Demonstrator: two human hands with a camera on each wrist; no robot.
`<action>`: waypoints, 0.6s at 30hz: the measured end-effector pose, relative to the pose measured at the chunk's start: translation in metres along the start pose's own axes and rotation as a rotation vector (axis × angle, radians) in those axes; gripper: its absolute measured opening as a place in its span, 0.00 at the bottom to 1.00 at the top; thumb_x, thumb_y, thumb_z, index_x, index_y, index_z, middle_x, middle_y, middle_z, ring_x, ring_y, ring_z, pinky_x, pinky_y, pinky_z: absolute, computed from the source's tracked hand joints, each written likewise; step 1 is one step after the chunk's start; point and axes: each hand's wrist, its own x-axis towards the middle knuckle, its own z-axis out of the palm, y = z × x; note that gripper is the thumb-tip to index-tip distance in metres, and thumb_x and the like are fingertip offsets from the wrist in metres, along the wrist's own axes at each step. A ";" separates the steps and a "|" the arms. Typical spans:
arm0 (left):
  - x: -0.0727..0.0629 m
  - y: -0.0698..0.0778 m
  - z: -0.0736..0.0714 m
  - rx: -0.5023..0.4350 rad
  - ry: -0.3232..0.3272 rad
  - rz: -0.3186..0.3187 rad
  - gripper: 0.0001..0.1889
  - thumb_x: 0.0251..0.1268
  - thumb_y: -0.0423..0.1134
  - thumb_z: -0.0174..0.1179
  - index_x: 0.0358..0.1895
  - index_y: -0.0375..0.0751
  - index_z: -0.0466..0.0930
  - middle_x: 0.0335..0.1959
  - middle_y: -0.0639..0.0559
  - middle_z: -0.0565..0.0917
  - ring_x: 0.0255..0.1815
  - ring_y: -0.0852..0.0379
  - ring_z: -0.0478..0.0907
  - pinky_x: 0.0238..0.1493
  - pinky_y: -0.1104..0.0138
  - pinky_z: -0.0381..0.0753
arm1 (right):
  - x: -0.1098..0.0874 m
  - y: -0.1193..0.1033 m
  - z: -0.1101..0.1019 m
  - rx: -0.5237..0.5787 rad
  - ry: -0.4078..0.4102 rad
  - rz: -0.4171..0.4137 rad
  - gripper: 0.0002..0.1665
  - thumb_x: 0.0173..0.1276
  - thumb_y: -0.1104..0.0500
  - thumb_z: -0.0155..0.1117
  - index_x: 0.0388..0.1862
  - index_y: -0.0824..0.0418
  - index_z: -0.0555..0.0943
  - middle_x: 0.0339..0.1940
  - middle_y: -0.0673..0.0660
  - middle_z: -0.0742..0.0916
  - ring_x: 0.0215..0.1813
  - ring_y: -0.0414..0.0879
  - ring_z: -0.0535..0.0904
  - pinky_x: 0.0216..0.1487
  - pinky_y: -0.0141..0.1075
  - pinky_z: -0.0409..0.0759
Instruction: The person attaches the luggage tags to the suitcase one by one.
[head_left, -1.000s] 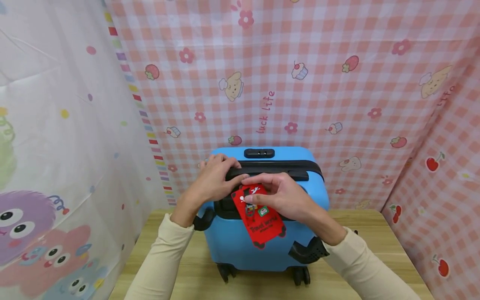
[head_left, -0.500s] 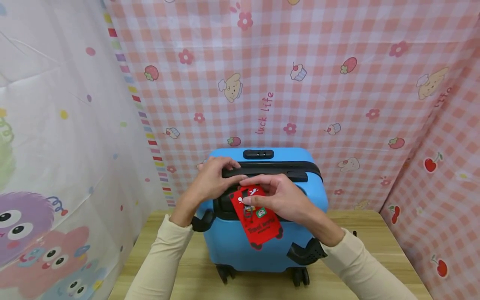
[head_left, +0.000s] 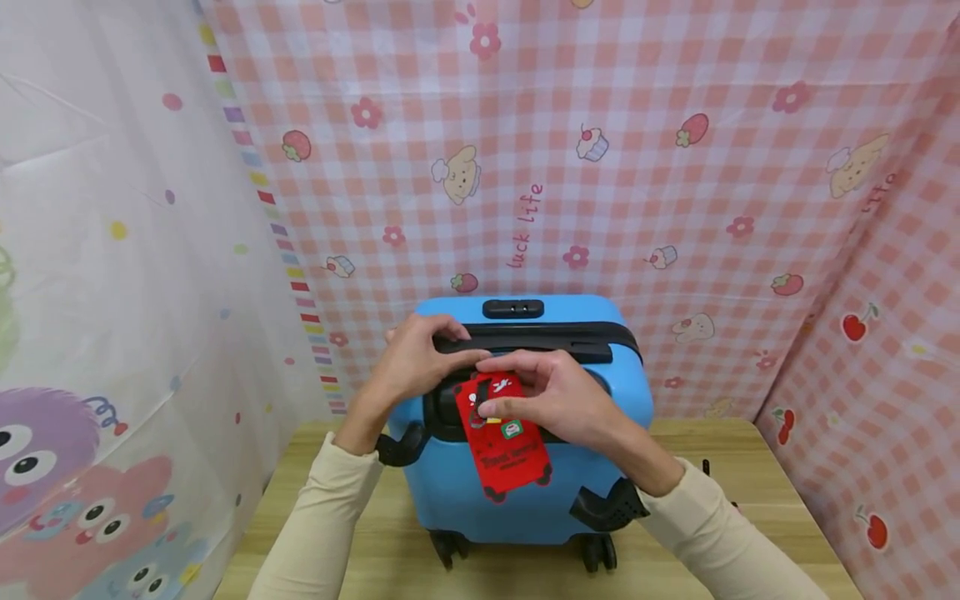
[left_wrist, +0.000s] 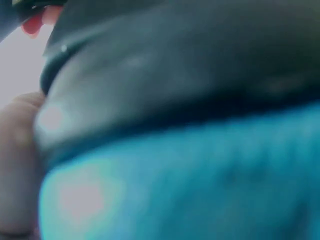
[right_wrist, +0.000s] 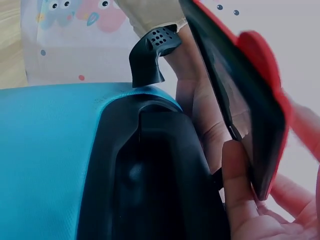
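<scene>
A light blue suitcase [head_left: 517, 500] stands upright on the table, its black top handle [head_left: 540, 346] towards the person. My left hand [head_left: 412, 358] curls over the handle's left end, thumb on the near side. A red luggage tag [head_left: 510, 454] with dark corners and printed stickers hangs in front of the suitcase, slightly tilted. Its upper part is pinched between the thumb and fingers of my right hand [head_left: 570, 400]. The right index fingertip meets the left thumb tip at the tag's top. In the right wrist view, a dark strap [right_wrist: 217, 179] shows beside the handle; its ends are hidden.
The suitcase has a combination lock [head_left: 513, 309] on top and black wheels [head_left: 598, 552] below. A wooden table [head_left: 390, 558] lies under it. A checked curtain [head_left: 637, 200] hangs close behind. A small dark object [head_left: 706, 467] lies at the right. Black wrist mounts [head_left: 609, 505] sit near both sleeves.
The tag's lower end has swung left, so it hangs more upright. Both hands keep nearly the same grip and place. The whole view has shifted slightly.
</scene>
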 end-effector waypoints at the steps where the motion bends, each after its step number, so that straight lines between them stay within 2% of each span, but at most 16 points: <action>1: 0.000 0.000 -0.001 -0.030 -0.013 -0.013 0.15 0.59 0.53 0.70 0.39 0.46 0.86 0.38 0.54 0.86 0.43 0.55 0.80 0.56 0.50 0.65 | 0.000 0.000 0.000 0.000 -0.006 -0.006 0.32 0.63 0.58 0.73 0.66 0.63 0.76 0.58 0.60 0.84 0.49 0.51 0.85 0.47 0.43 0.86; 5: 0.001 0.000 -0.002 -0.115 -0.028 -0.063 0.13 0.69 0.49 0.62 0.45 0.45 0.87 0.41 0.52 0.85 0.44 0.55 0.78 0.50 0.57 0.77 | 0.000 0.001 -0.001 -0.025 -0.018 -0.043 0.34 0.62 0.61 0.73 0.68 0.62 0.75 0.55 0.59 0.85 0.50 0.51 0.84 0.47 0.43 0.86; 7: 0.002 0.002 -0.003 -0.127 -0.011 -0.080 0.12 0.72 0.46 0.59 0.45 0.44 0.88 0.41 0.51 0.85 0.43 0.54 0.78 0.49 0.58 0.78 | 0.001 0.000 0.001 -0.053 -0.002 -0.059 0.33 0.62 0.61 0.73 0.67 0.61 0.75 0.54 0.58 0.85 0.49 0.50 0.84 0.46 0.43 0.86; 11: 0.002 0.006 -0.001 -0.100 0.028 -0.098 0.10 0.73 0.43 0.58 0.42 0.42 0.87 0.38 0.50 0.85 0.40 0.53 0.77 0.45 0.60 0.75 | 0.004 0.000 0.007 -0.128 0.084 -0.096 0.26 0.65 0.59 0.71 0.61 0.60 0.79 0.50 0.57 0.87 0.44 0.48 0.86 0.43 0.40 0.86; 18: 0.001 0.012 0.008 -0.049 0.117 -0.025 0.09 0.74 0.39 0.57 0.42 0.38 0.85 0.35 0.47 0.85 0.35 0.52 0.77 0.41 0.61 0.76 | 0.007 0.003 0.017 -0.235 0.238 -0.173 0.15 0.69 0.59 0.67 0.54 0.59 0.83 0.47 0.54 0.88 0.41 0.43 0.87 0.40 0.37 0.86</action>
